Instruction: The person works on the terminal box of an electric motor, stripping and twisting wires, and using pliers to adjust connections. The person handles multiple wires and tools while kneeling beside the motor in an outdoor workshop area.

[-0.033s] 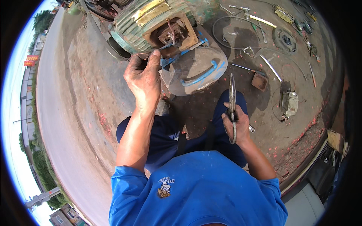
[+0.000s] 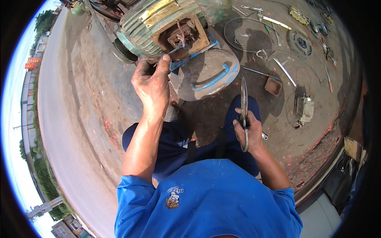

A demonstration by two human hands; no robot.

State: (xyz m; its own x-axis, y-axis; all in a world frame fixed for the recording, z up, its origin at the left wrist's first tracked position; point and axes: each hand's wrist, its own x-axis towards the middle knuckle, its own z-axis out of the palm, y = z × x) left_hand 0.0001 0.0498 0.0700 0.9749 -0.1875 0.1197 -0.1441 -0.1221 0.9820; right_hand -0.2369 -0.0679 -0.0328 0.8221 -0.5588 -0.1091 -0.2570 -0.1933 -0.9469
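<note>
Green ribbed cast-metal electric motor point(image 2: 158, 23) with a brass-coloured plate, lying on the bare concrete ground point(image 2: 95, 103) at twelve o'clock of the view, its open brown terminal box point(image 2: 183, 35) facing up with wires showing inside. Left hand point(image 2: 152, 85), reaching up toward eleven o'clock, grip clenched around a thin blue-handled tool point(image 2: 178, 49) whose tip points into the terminal box; the exact kind of tool cannot be told. Right hand point(image 2: 248, 133), at about four o'clock of the left hand and well apart from it, grip closed on long grey metal pliers point(image 2: 244, 107) held upright, tip toward twelve o'clock, over the blue-trousered right knee. Grey round metal end cover with a blue handle point(image 2: 208, 75), just beside the motor at its five o'clock. Small rusty brown box point(image 2: 274, 86), at three o'clock of the cover. Grey boxy metal part with wires point(image 2: 304, 109), farther toward three o'clock. Scattered hand tools and wire loops point(image 2: 278, 23), at one to two o'clock.
</note>
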